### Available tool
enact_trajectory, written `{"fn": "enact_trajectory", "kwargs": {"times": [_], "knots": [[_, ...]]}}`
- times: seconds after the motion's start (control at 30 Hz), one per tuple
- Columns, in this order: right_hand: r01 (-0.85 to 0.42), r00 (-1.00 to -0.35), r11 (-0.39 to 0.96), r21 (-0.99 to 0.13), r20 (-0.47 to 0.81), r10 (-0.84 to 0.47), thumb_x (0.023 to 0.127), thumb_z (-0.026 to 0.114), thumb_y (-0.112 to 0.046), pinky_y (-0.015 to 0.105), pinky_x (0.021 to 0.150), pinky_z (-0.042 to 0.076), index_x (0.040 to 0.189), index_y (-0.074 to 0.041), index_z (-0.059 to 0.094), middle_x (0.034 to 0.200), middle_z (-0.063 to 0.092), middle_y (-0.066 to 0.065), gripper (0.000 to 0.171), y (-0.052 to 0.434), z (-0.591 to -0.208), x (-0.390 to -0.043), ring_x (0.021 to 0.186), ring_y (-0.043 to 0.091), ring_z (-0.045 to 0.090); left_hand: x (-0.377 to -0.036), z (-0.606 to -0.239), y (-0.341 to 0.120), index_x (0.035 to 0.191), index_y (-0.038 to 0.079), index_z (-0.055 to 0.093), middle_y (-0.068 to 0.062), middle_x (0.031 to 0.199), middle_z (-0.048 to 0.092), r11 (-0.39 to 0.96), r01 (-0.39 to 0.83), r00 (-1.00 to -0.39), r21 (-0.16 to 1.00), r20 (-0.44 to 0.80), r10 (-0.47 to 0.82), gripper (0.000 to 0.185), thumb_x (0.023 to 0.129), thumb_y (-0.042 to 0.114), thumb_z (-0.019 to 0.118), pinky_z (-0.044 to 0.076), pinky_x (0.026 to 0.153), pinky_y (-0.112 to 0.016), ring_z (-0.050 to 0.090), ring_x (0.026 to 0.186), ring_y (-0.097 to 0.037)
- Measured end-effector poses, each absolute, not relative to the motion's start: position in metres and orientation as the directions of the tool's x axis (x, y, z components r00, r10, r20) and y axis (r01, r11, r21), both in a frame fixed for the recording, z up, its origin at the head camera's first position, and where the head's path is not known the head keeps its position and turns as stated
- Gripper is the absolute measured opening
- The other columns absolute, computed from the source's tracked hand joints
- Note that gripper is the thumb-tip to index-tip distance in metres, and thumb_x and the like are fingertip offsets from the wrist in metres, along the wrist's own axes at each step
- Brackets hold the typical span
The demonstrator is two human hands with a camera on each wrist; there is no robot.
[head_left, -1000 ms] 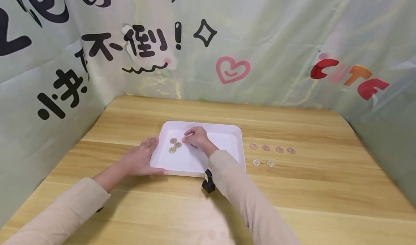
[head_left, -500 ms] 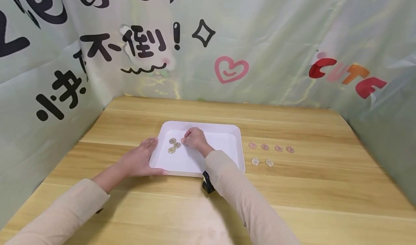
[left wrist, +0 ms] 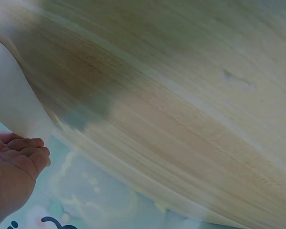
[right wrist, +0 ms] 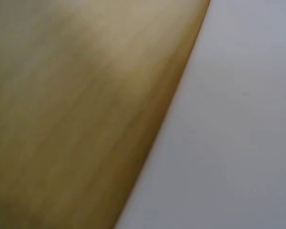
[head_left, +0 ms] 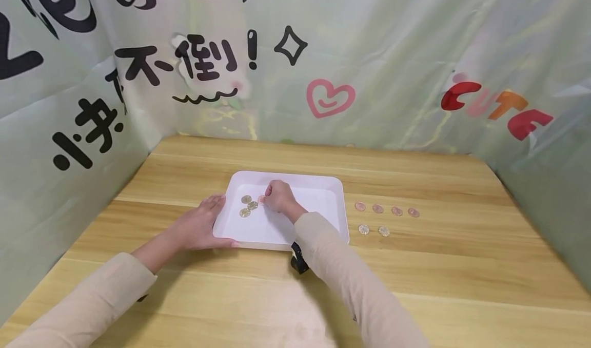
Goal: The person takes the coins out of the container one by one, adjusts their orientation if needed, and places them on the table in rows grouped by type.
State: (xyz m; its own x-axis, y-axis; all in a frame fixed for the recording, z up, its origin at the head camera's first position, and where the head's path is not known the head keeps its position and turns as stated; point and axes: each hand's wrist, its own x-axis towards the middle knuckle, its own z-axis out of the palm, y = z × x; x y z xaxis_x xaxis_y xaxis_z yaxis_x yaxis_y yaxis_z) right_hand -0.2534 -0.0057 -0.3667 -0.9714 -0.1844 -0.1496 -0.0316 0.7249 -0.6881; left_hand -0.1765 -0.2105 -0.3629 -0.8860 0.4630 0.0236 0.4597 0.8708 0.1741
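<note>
**A:** so which step was this? The right hand (head_left: 278, 198) sat inside the white tray (head_left: 323, 184), a bit left of the frame's centre, fingers curled. There looked to be a small pinkish coin (head_left: 261, 199) pinched at its fingertips, just right of the three gold coins (head_left: 248, 206) lying in the tray's left half.

**B:** yeah, I read it as either setting that coin down or picking it up, and honestly couldn't tell which from one shot. The left hand (head_left: 198, 227) lay flat against the tray's left edge with relaxed fingers and the thumb along the near rim, bracing it rather than gripping it.

**A:** and the rest of the coins?

**B:** out on the wooden table (head_left: 461, 276), right of the tray: a row of four pink coins (head_left: 387, 210), and two gold coins (head_left: 373, 230) just below them, well apart from both hands.

**A:** wrist cams any use?

**B:** not much. The left one caught wood grain and the fingers at the lower left; the right one was just a blur of table and tray.

**A:** next move?

**B:** my guess is a light fingertip pinch. Flat coins on a smooth tray slide easily, so the tray needed to stay braced.
</note>
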Motion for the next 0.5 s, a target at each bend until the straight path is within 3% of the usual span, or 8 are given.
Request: {"fn": "enact_trajectory", "kwargs": {"times": [0.17,0.5], "knots": [[0.007,-0.965,0.702,-0.713,-0.19,-0.183,0.087,0.064,-0.011,0.017,0.041,0.036,0.071,-0.006,0.053,0.061,0.048,0.001,0.02,-0.002,-0.362,-0.253,0.046,0.009,0.044,-0.177,-0.363,-0.211,0.138,-0.015,0.029,-0.032,0.142,0.034,0.873,0.456,-0.888,0.171,0.023,0.459,0.11,0.069,0.063,0.067,0.04,0.098,-0.055,0.033,0.131,-0.047],[0.148,-0.954,0.581,-0.8,-0.271,-0.131,0.087,0.064,-0.013,0.018,0.044,0.037,0.075,-0.005,0.057,0.061,0.053,0.001,0.016,0.024,-0.343,-0.245,0.05,0.009,0.047,-0.177,-0.363,-0.211,0.137,-0.016,0.03,-0.032,0.141,0.035,0.866,0.465,-0.884,0.186,0.037,0.467,0.111,0.068,0.063,0.067,0.037,0.1,-0.056,0.033,0.13,-0.049]]}}
